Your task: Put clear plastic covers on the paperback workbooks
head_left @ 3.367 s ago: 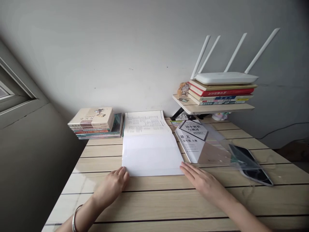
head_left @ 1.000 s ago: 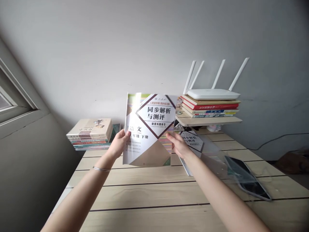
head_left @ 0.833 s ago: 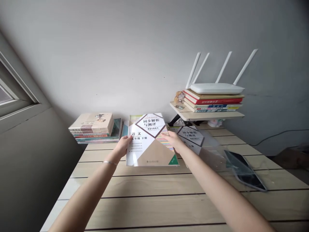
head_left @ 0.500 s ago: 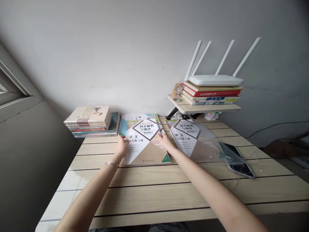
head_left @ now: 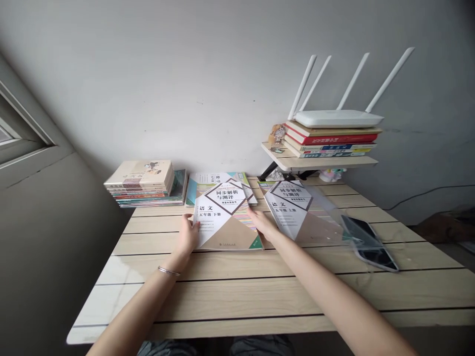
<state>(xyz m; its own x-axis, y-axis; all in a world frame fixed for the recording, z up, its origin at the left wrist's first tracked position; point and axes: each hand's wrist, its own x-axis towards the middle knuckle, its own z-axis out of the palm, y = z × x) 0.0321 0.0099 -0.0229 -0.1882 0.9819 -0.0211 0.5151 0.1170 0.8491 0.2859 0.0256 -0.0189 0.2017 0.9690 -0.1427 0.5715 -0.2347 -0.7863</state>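
A workbook (head_left: 222, 217) with a white, brown and striped cover lies face up on the table, its far end overlapping other books (head_left: 193, 190). My left hand (head_left: 188, 235) is at its left edge, the thumb touching the cover's side and the fingers curled by the edge. At the right edge, my right hand (head_left: 262, 223) grips the workbook, with some fingertips hidden. Beside it on the right lies a similar workbook (head_left: 285, 212), partly under a clear plastic sleeve (head_left: 326, 212).
At the back left is a stack of books (head_left: 141, 180). A phone (head_left: 371, 244) lies at the right, partly under the plastic. A small raised shelf (head_left: 326, 162) holds books and a white router (head_left: 337, 118). The wooden table (head_left: 222, 291) ends just before my legs.
My left hand has shifted slightly down along the workbook's left edge, with its thumb more visible. The right hand stays at the right edge. The whole view has shifted slightly.
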